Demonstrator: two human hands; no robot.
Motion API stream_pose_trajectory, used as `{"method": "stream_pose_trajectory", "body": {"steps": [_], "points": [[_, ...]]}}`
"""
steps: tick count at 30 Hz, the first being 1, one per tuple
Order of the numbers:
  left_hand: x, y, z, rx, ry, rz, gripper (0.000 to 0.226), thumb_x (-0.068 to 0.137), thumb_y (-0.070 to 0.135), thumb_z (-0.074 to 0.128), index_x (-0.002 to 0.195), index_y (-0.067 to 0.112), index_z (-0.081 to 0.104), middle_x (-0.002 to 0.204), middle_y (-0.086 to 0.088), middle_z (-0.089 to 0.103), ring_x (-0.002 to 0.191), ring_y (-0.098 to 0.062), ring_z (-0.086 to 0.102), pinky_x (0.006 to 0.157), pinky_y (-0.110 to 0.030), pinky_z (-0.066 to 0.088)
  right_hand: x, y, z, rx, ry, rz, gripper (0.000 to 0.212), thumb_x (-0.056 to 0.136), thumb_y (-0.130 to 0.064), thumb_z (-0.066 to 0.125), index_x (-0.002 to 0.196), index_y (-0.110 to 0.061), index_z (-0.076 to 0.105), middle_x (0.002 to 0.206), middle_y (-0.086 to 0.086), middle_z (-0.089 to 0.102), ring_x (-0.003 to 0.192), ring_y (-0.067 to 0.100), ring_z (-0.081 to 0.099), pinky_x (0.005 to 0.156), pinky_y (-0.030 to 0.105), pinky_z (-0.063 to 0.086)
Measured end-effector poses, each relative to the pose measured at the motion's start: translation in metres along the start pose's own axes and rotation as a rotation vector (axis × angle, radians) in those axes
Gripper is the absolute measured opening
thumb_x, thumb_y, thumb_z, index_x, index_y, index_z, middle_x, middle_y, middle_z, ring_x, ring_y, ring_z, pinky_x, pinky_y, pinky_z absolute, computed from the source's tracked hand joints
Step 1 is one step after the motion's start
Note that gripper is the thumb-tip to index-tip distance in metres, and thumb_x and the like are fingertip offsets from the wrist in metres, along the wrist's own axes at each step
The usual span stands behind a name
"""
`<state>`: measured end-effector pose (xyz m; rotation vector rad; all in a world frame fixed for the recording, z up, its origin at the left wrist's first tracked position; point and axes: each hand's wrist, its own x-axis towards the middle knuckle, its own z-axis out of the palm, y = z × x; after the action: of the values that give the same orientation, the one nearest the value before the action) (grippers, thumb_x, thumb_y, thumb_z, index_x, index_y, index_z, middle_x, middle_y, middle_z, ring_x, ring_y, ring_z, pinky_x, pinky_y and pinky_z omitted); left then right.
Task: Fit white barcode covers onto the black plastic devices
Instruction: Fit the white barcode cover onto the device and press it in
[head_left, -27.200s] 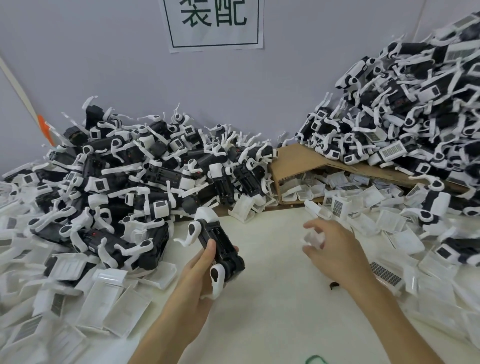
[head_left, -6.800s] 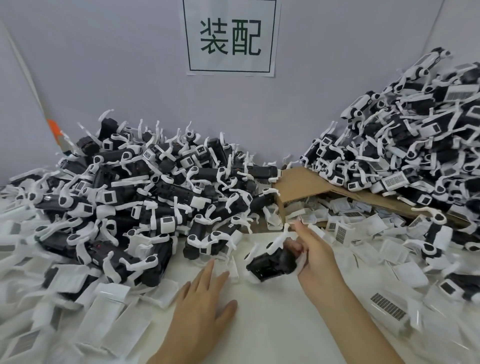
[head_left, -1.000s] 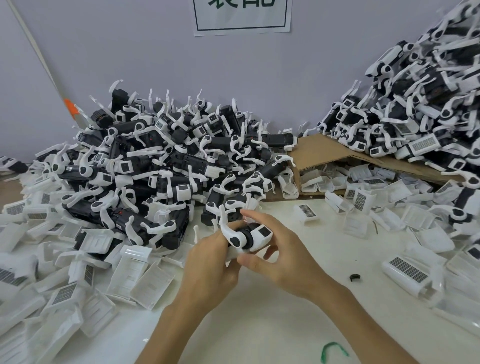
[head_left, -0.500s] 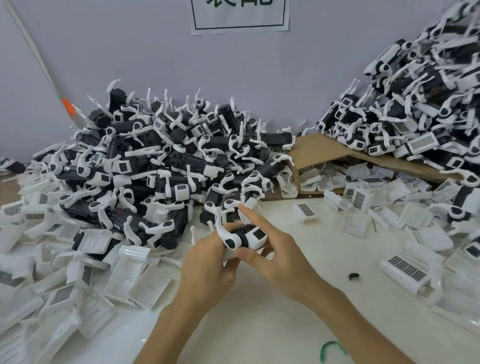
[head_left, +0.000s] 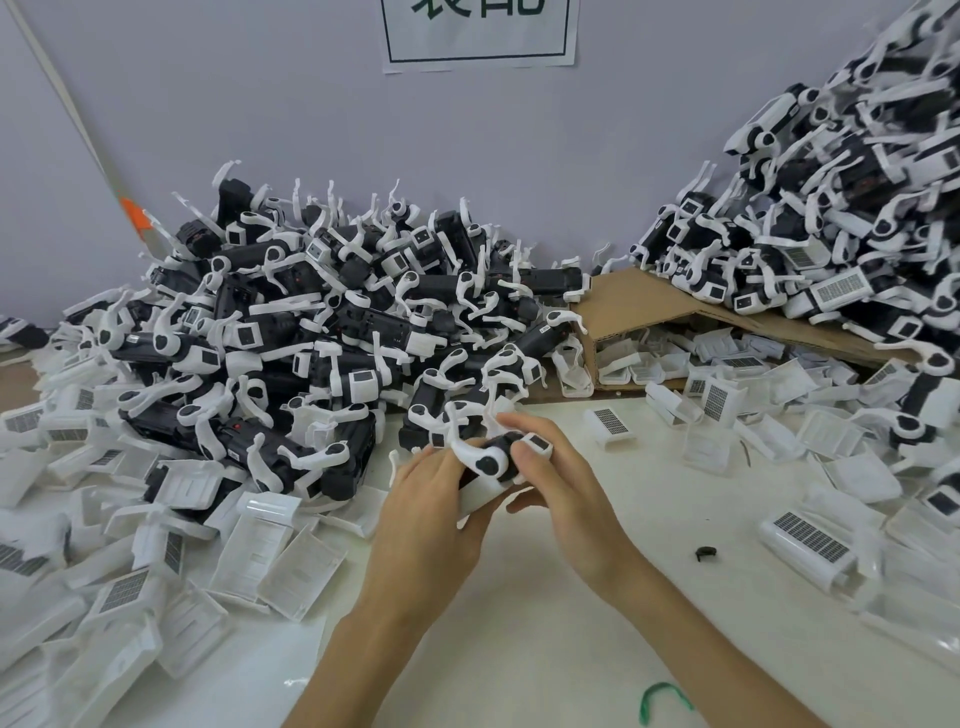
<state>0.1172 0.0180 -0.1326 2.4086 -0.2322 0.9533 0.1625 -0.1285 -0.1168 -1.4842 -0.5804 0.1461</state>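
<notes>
Over the counter (head_left: 545, 649), hands on a device (head_left: 496, 447).
Fingers of left hand (head_left: 431, 519) and right hand (head_left: 566, 499) curl round it; device heap (head_left: 322, 332) behind, loose covers (head_left: 280, 551) alongside.

Head-worn camera looks forward and down, close over the table (head_left: 649, 467).

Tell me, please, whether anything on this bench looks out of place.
Two stray bits lie on the table: a small black piece toward the right, and a green loop at the near edge. Neither looks like part of the assembly work.
</notes>
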Motion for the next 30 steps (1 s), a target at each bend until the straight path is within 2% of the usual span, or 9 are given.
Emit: {"method": "stream_pose_trajectory", "body": {"steps": [4,8,11,14,16,20,23,25,30], "points": [[-0.001,0.004,0.0,0.197,0.204,0.135,0.042,0.081,0.02,0.083,0.12,0.012,0.068,0.119,0.002,0.066,0.115,-0.017,0.053,0.105,-0.028,0.036,0.003,-0.005,-0.002,0.199,0.038,0.144,0.029,0.103,-0.039,0.047,0.12,-0.023,0.063,0.102,-0.001,0.069,0.083,0.013,0.065,0.071,0.026,0.052],[0.0,0.01,-0.006,0.281,0.424,0.047,0.066,0.079,0.047,0.076,0.132,0.017,0.053,0.136,-0.006,0.052,0.128,-0.023,0.046,0.107,-0.035,0.03,0.004,-0.01,-0.007,0.563,0.023,0.299,0.045,0.091,-0.048,0.05,0.113,-0.011,0.064,0.106,0.012,0.07,0.08,0.024,0.07,0.072,0.034,0.054],[0.005,0.01,-0.013,-0.304,0.232,-0.297,0.091,0.066,0.049,0.085,0.14,0.022,0.04,0.137,0.009,0.051,0.125,-0.012,0.053,0.106,-0.03,0.042,0.004,-0.011,-0.011,0.688,0.028,0.288,0.045,0.088,-0.047,0.053,0.115,-0.017,0.07,0.115,0.015,0.07,0.083,0.027,0.068,0.078,0.037,0.056],[0.006,0.008,-0.011,-0.815,-0.024,-0.495,0.074,0.07,0.038,0.083,0.134,0.028,0.046,0.123,0.009,0.069,0.107,-0.013,0.068,0.089,-0.031,0.055,0.004,-0.01,-0.009,0.691,0.023,0.291,0.038,0.096,-0.042,0.048,0.116,-0.019,0.071,0.122,0.013,0.07,0.089,0.03,0.07,0.08,0.037,0.057],[0.005,0.008,-0.007,-0.852,-0.024,-0.504,0.058,0.076,0.032,0.079,0.127,0.028,0.053,0.116,0.007,0.072,0.102,-0.01,0.07,0.08,-0.023,0.055,0.004,-0.01,-0.009,0.661,0.025,0.302,0.038,0.099,-0.04,0.044,0.118,-0.019,0.069,0.125,0.011,0.069,0.092,0.03,0.07,0.081,0.036,0.057],[0.004,0.008,-0.005,-0.887,-0.017,-0.568,0.059,0.073,0.032,0.082,0.126,0.027,0.056,0.114,0.008,0.073,0.102,-0.008,0.069,0.078,-0.018,0.054,0.004,-0.013,-0.011,0.591,0.039,0.289,0.048,0.089,-0.053,0.052,0.123,-0.022,0.067,0.122,0.007,0.071,0.093,0.027,0.071,0.082,0.037,0.054],[0.005,0.01,-0.007,-0.948,-0.041,-0.658,0.076,0.06,0.048,0.083,0.127,0.026,0.054,0.115,0.007,0.073,0.105,-0.009,0.069,0.077,-0.023,0.056,0.006,-0.012,-0.01,0.516,0.117,0.309,0.041,0.092,-0.048,0.057,0.11,-0.013,0.068,0.108,0.008,0.074,0.081,0.023,0.072,0.081,0.037,0.056],[0.005,0.011,-0.008,-0.987,-0.057,-0.714,0.076,0.063,0.054,0.079,0.128,0.022,0.056,0.116,0.003,0.073,0.108,-0.014,0.069,0.083,-0.029,0.054,0.007,-0.01,-0.009,0.466,0.18,0.309,0.042,0.098,-0.041,0.055,0.116,-0.005,0.064,0.105,0.014,0.075,0.081,0.025,0.073,0.076,0.036,0.058],[0.007,0.012,-0.01,-1.049,-0.087,-0.764,0.064,0.069,0.045,0.078,0.124,0.016,0.063,0.115,-0.007,0.074,0.108,-0.021,0.07,0.091,-0.034,0.052,0.008,-0.01,-0.005,0.281,0.291,0.199,0.035,0.097,-0.035,0.053,0.113,-0.006,0.062,0.088,0.013,0.077,0.077,0.025,0.075,0.063,0.031,0.058]]}}
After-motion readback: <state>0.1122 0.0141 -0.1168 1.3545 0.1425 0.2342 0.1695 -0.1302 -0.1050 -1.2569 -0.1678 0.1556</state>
